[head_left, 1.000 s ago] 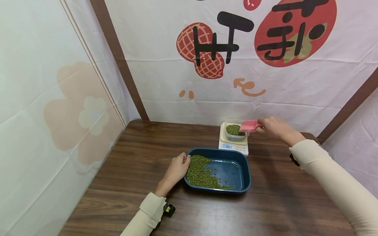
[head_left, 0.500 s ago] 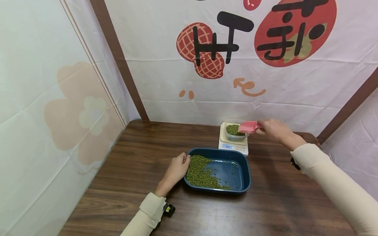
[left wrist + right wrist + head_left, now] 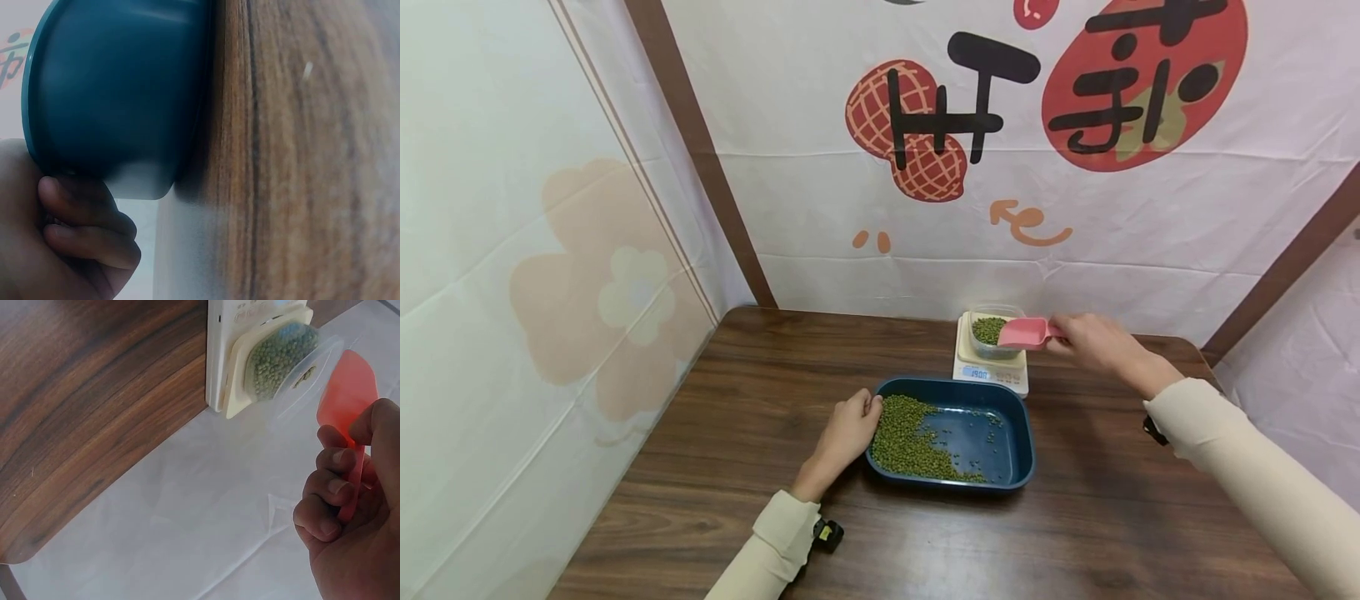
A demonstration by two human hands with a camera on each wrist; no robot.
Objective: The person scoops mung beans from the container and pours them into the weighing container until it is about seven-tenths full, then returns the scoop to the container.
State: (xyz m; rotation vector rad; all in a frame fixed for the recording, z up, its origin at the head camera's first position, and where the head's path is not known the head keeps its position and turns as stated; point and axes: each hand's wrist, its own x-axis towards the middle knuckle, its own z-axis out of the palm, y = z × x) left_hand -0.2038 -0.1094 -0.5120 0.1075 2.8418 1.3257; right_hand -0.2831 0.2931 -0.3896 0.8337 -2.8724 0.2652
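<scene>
My right hand (image 3: 1093, 343) grips the handle of a pink scoop (image 3: 1025, 333) at the back right. The scoop tilts over the right rim of a clear plastic container (image 3: 997, 352) that holds green mung beans (image 3: 989, 329). In the right wrist view my fingers (image 3: 325, 515) curl round the handle, and the scoop's bowl (image 3: 347, 387) shows its pink underside. The container stands on a white kitchen scale (image 3: 1011, 384) with a lit display. My left hand (image 3: 847, 427) holds the left rim of a dark blue tray (image 3: 1021, 437), its fingers curled at the rim in the left wrist view.
Mung beans (image 3: 910, 442) are heaped along the tray's left side, with a few scattered toward the right. The tray sits on a brown wooden table (image 3: 760, 400), just in front of the scale. A printed white cloth (image 3: 820, 279) hangs behind the table's back edge.
My right hand and the scoop have moved slightly down and left, with the scoop tipped further over the container. The scale's displayed number has risen. My left hand stays on the tray.
</scene>
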